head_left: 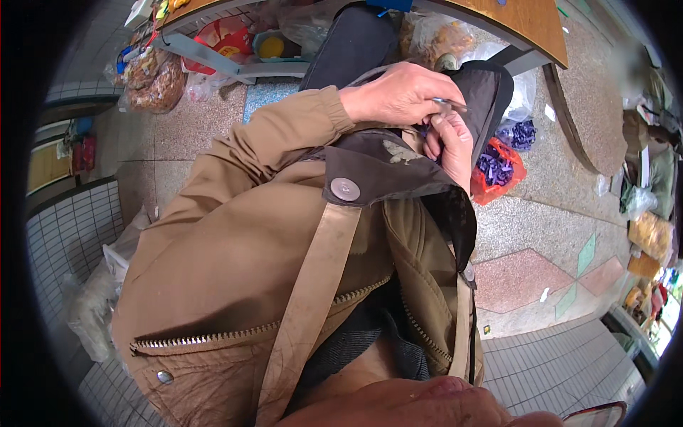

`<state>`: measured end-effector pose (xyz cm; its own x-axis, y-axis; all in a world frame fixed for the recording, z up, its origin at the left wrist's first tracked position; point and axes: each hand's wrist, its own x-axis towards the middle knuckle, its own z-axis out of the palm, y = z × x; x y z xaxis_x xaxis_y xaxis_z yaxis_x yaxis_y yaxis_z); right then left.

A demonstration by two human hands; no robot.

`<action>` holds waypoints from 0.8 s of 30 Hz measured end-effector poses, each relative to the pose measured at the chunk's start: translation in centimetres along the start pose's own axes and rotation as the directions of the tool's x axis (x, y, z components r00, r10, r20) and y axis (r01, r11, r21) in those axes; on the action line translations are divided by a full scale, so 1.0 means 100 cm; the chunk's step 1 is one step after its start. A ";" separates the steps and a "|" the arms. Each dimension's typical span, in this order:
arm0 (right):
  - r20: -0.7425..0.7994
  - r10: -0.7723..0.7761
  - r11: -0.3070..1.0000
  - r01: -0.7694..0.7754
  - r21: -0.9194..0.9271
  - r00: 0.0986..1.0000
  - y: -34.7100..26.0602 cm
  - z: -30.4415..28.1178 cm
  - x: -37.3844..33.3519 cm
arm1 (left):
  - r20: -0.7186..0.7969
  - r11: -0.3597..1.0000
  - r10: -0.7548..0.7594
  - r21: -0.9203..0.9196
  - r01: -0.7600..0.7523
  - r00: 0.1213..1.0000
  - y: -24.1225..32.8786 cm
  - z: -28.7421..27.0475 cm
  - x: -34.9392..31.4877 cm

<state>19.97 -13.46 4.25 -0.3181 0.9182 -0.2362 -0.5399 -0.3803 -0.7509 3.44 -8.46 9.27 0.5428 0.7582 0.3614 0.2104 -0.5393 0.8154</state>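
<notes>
In front of my apron, above my lap, both hands meet at the fingertips. My left hand (402,94) reaches in from the left, its fingers closed around a small, thin silver metal tool (451,105); its exact kind is too small to make out. Just below it, my right hand (453,146) has thumb and fingers pressed together, close against the tool. What sits in that pinch is mostly hidden, though a bit of purple shows beside it. Under the hands lies the dark apron (384,160), with a pale worn patch and tan straps.
A red plastic bag (506,174) of purple pieces stands on the floor right of my lap, beside a clear bag of purple pieces (521,134). A wooden table (512,21) spans the far side. Clear bags of brown pieces (153,82) sit at far left.
</notes>
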 end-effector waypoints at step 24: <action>0.142 -0.030 0.965 -0.008 0.262 0.989 0.003 -0.014 0.007 | -0.033 0.881 -0.334 -0.366 0.299 0.942 -0.029 0.019 -0.011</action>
<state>20.63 -12.74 2.99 -0.4088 0.9042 -0.1238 -0.7228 -0.4036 -0.5609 3.76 -8.40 5.62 0.4144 0.9063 0.0832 0.0504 -0.1142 0.9922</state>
